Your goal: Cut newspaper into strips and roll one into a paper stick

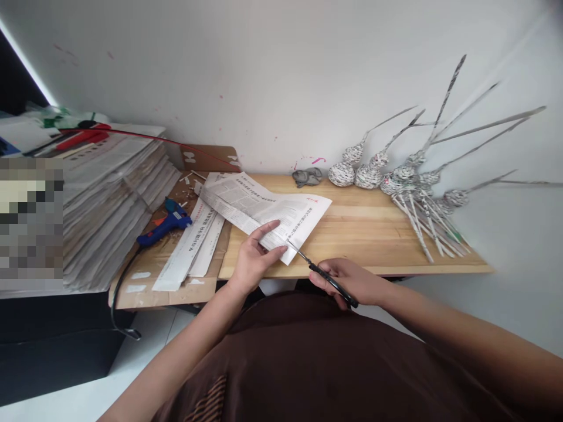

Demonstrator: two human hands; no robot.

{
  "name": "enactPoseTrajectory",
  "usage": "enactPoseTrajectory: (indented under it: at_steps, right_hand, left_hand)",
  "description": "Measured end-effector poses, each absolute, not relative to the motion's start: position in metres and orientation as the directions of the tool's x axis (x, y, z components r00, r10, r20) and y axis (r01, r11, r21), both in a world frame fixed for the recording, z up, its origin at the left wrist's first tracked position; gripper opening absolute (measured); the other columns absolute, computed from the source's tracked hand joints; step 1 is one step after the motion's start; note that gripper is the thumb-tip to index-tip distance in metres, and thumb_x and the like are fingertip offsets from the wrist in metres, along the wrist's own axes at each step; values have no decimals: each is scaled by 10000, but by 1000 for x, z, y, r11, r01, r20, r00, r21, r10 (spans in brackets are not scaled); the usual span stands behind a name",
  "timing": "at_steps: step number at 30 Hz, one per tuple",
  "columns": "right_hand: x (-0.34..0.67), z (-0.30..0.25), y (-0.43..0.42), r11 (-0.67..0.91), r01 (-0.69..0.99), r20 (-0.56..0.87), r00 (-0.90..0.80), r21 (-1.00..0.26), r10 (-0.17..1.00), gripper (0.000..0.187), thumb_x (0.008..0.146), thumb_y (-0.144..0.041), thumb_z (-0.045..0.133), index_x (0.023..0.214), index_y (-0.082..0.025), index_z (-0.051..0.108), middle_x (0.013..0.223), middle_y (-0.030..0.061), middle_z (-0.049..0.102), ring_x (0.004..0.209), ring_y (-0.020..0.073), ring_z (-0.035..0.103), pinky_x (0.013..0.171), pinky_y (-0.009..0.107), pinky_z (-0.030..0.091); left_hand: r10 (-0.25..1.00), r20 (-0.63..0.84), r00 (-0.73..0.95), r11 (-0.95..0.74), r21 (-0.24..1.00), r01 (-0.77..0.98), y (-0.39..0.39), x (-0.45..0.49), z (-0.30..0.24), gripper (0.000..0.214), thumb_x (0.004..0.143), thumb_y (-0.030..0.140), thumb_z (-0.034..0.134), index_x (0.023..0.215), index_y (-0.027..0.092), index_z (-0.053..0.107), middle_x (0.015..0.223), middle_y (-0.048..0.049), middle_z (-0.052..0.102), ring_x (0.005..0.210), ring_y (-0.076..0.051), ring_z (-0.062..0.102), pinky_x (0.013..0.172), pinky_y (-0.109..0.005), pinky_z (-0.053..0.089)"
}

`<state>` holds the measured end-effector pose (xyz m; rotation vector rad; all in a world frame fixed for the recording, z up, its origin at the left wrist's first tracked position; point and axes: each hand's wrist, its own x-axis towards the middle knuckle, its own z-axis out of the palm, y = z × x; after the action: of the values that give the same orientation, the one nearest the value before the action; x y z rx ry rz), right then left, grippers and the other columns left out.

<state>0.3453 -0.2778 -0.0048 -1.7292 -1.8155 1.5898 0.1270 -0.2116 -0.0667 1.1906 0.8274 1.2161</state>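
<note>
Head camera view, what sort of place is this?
Probably a paper-craft workspace, judging by the grey-and-white gourd shapes woven from paper strips, the blue plastic glue gun with a black cord and the tall stack of grey-white newspapers.

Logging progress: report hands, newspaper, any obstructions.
Left hand on newspaper sheet. Right hand gripping scissors, blades at sheet's near corner. Left thumb close to blades.

We see a white wall (272,70) with small pink marks (319,160), and a light wood table (365,228) close to it. Low on our left, we see black furniture (57,346) and a pale floor (79,390). High above, a bright line (27,63) slants beside a dark patch (15,76).
</note>
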Motion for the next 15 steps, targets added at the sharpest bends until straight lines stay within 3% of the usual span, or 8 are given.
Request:
enactPoseTrajectory:
  at_steps: [7, 15]
  right_hand:
    - [336, -2, -279, -239, 601, -497, -307, -763, 812, 448, 829, -576, 581, 650, -207, 401, 474, -51, 486, 404, 96, 482, 430, 217, 363]
    - [334, -6, -282, -249, 585, -485, -288, -772, 826, 431, 832, -550, 586, 645, -202, 412, 489, -59, 447, 436, 83, 437, 446, 213, 336]
  left_hand:
    - [961, 217, 171, -189, 968, -165, -212, 126, -68, 668, 632, 294, 825, 1248, 200, 587, 1156, -88, 647, 1057, -267, 601, 926, -419, 482]
    - [952, 246, 182, -212, 959, -188, -212, 126, -69, 731, 650, 282, 815, 1311, 202, 513, 1300, -113, 578, 1229, -304, 513, 1031, -467, 408]
